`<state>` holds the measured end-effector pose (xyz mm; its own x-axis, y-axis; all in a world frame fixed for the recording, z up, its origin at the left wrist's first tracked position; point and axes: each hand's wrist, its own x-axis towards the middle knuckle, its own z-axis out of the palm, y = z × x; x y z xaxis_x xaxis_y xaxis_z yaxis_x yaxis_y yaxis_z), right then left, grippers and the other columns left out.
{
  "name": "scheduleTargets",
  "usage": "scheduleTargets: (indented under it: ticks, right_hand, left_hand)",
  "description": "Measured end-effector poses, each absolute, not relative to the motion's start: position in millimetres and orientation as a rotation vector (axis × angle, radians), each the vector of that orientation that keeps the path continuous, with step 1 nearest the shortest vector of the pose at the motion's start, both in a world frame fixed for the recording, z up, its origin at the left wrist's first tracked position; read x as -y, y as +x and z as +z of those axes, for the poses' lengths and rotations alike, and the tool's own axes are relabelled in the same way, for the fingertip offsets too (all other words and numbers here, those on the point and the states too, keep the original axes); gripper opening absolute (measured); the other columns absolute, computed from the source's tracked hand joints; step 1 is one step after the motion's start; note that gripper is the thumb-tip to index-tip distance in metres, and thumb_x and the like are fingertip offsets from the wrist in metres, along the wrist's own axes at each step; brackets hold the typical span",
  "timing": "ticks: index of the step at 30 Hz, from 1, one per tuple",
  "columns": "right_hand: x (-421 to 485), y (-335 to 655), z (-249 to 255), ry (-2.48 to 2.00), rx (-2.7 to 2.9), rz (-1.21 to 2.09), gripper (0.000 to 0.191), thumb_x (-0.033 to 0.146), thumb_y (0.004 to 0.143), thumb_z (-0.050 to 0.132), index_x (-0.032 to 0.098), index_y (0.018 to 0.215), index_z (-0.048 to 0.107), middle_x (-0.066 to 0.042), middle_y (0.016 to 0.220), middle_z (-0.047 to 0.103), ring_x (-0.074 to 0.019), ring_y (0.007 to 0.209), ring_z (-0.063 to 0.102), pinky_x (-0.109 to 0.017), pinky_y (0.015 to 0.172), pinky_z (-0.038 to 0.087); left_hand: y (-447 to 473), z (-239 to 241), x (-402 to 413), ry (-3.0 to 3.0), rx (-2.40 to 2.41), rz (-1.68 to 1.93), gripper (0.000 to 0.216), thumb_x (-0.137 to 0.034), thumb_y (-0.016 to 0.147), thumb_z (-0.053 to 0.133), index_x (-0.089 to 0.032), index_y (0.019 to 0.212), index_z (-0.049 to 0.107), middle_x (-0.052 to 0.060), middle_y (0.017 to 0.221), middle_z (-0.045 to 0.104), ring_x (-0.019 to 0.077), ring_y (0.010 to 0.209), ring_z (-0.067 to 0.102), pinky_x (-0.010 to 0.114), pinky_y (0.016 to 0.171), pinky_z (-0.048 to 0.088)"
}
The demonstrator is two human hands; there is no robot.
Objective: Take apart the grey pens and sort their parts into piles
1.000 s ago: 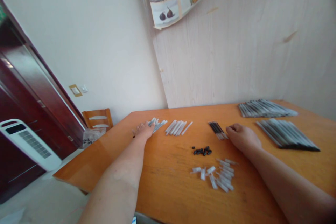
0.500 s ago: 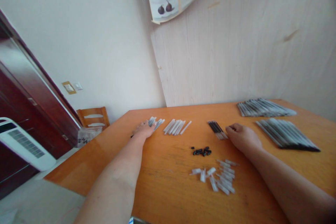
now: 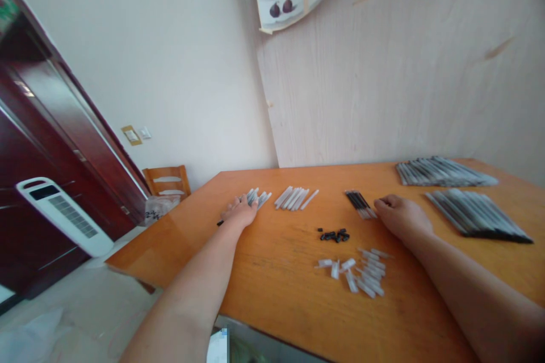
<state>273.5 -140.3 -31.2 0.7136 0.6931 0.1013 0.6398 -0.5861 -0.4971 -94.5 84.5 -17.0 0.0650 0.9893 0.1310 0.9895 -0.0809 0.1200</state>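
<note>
My left hand (image 3: 241, 211) lies palm down, fingers spread, over a row of pens with pale barrels (image 3: 260, 199); a black end sticks out at its left side. To its right is a row of white tubes (image 3: 292, 198). My right hand (image 3: 400, 215) rests on the table in a loose fist, and nothing shows sticking out of it. Its knuckles are beside a row of dark pen refills (image 3: 360, 204) with clear ends. Small black plugs (image 3: 335, 235) lie in the middle, nearer to me. Below them are scattered clear pen caps (image 3: 369, 278).
Two large stacks of pens, a back one (image 3: 445, 172) and a front one (image 3: 479, 214), lie at the right of the wooden table (image 3: 272, 261). Beyond its left edge are a chair (image 3: 168, 181), a plastic bag (image 3: 159, 208) and a white appliance (image 3: 66, 218).
The camera view has shifted, so the whole scene sits slightly further right and higher, and the table's front edge shows. Both hands stay in place on the table.
</note>
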Motion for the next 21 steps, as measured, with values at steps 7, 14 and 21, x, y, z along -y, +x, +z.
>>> scheduleTargets:
  ticks: [7,14,21]
  right_hand:
    - [140,272,-30,-2.395,1.013,0.135,0.045,0.049,0.082,0.042,0.022,0.101,0.072,-0.014,0.096,0.070,-0.0275,0.089,0.063,-0.032,0.066,0.041]
    - [139,271,-28,-2.404,1.019,0.139,0.044,0.048,0.083,0.041,0.023,0.102,0.072,-0.013,0.098,0.069,-0.0271,0.089,0.063,-0.031,0.065,0.042]
    - [138,271,-29,-2.376,1.001,0.141,0.043,0.047,0.083,0.043,0.022,0.102,0.073,-0.013,0.096,0.070,-0.0264,0.090,0.063,-0.030,0.067,0.042]
  left_hand:
    - [-112,-13,-61,-2.213,2.215,-0.310,0.074,-0.071,0.080,0.022,-0.028,0.134,0.047,0.017,0.144,0.043,0.0422,0.125,0.044,0.064,0.092,0.036]
    - [-112,-17,-45,-2.146,2.125,-0.411,0.071,-0.069,0.083,0.022,-0.025,0.130,0.051,0.019,0.139,0.047,0.0420,0.124,0.043,0.064,0.093,0.033]
    - [-112,-10,-26,-2.248,1.623,-0.504,0.039,-0.042,0.088,0.040,-0.020,0.114,0.059,0.014,0.121,0.057,0.0285,0.114,0.048,0.043,0.098,0.035]
